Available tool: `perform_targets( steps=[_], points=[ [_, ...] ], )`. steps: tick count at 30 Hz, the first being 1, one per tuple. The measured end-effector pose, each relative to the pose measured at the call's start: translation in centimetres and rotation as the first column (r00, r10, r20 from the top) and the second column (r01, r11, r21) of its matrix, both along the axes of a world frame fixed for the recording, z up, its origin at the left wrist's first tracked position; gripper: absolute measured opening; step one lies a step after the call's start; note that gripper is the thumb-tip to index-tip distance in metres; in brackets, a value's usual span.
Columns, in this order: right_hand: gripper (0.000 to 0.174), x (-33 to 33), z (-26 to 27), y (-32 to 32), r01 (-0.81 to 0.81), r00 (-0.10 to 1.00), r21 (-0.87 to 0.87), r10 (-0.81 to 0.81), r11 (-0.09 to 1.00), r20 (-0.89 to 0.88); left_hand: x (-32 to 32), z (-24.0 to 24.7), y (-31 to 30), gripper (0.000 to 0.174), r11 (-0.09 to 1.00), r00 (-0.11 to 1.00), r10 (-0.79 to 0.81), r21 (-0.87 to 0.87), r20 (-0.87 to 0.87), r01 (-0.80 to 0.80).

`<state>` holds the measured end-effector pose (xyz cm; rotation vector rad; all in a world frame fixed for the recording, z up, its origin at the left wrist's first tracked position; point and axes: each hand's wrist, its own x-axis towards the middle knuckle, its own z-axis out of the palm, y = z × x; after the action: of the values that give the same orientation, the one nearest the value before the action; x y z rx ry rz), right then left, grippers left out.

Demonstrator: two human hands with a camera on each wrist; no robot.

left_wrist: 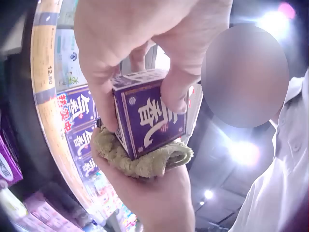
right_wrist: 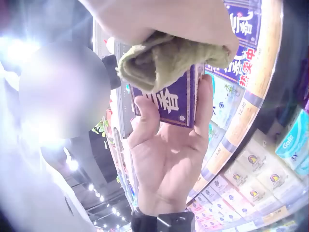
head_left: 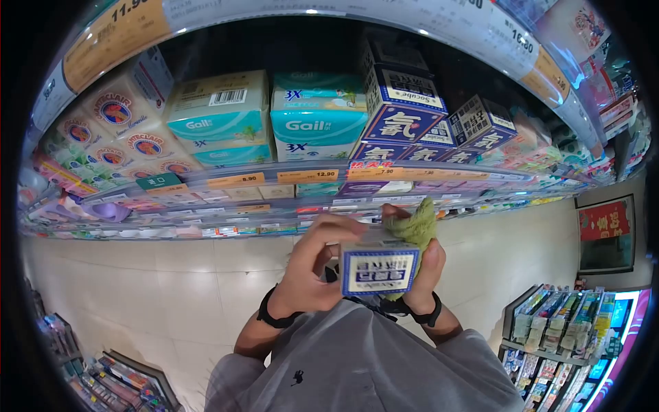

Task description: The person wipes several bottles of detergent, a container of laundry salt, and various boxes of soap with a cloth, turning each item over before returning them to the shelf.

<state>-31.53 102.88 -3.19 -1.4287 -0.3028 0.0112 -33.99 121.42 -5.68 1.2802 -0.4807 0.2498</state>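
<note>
In front of my chest my left hand (head_left: pixel 309 264) grips a small purple-and-white box (head_left: pixel 381 271) with printed characters. In the left wrist view its thumb and fingers pinch opposite sides of the box (left_wrist: pixel 152 113). My right hand (head_left: pixel 427 271) holds a folded green cloth (head_left: pixel 419 223) against the box's other end. Seen from the right wrist, the cloth (right_wrist: pixel 169 63) covers part of the purple face, and the left hand (right_wrist: pixel 169 154) holds the box from below. Some right-hand fingers are hidden behind the cloth.
A store shelf stands ahead, with similar purple boxes (head_left: pixel 405 123), teal Gail packs (head_left: pixel 319 123) and Chanteclair packs (head_left: pixel 113 110). Price labels line the shelf edge (head_left: pixel 309 175). Behind to the right is a display rack (head_left: pixel 559 326); tiled floor (head_left: pixel 240 268) lies below.
</note>
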Motion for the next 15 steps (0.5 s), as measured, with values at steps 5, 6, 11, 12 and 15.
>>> perform_targets(
  steps=[5,6,11,12,15],
  points=[
    [0.07,0.1,-0.3,0.8,0.147,0.982,0.117,-0.159,0.982,0.102,-0.1,0.8,0.2,0.056,0.955,0.988,0.149,0.253,0.036,-0.153],
    [0.069,0.3,-0.3,0.6,0.135,0.974,0.059,-0.144,0.989,0.177,0.0,1.1,0.1,0.056,0.948,0.986,0.158,0.274,0.045,-0.164],
    [0.068,1.8,-1.2,-1.0,0.034,0.946,-0.004,-0.03,0.999,0.322,0.3,0.0,-1.4,0.059,0.977,0.987,0.154,0.14,0.045,-0.158],
    [0.069,2.0,-1.0,-1.1,0.041,0.966,-0.018,-0.035,0.999,0.255,0.5,-0.1,-1.8,0.06,0.985,0.989,0.148,0.088,0.02,-0.15],
    [0.07,2.1,-0.8,-1.7,0.076,0.994,-0.034,-0.073,0.997,0.077,0.6,-0.5,-3.5,0.062,0.994,0.99,0.109,-0.01,-0.088,-0.11]
  ],
)
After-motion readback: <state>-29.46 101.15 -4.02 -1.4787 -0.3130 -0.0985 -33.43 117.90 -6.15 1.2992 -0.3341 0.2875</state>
